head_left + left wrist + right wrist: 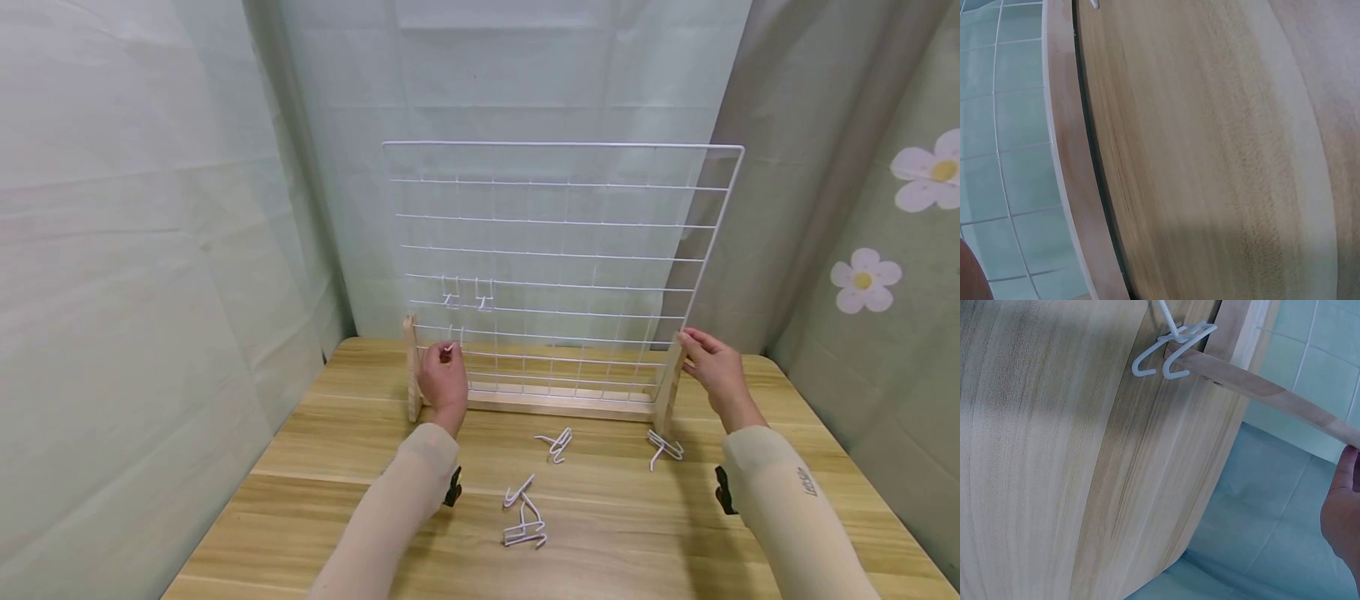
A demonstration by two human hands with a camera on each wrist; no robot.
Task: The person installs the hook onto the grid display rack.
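A white wire grid panel (pixel 570 315) stands upright in a wooden base (pixel 558 403) on the table. My left hand (pixel 444 379) pinches a white wire hook (pixel 452 345) against the panel's lower left part; the fingers partly cover it. Two more hooks, a left one (pixel 450 298) and a right one (pixel 484 302), hang on the panel just above. At the other end my right hand (pixel 716 373) grips the top of the wooden side post (pixel 667 383) between thumb and fingers. The right wrist view shows that hand (pixel 1342 506) on the post (pixel 1272 390).
Loose hooks lie on the wooden table (pixel 337 483): one in the middle (pixel 557 445), one by the right post (pixel 665 449), and a tangled group (pixel 524 518) nearer the front. Pale curtains (pixel 150 250) surround the table at the back and sides.
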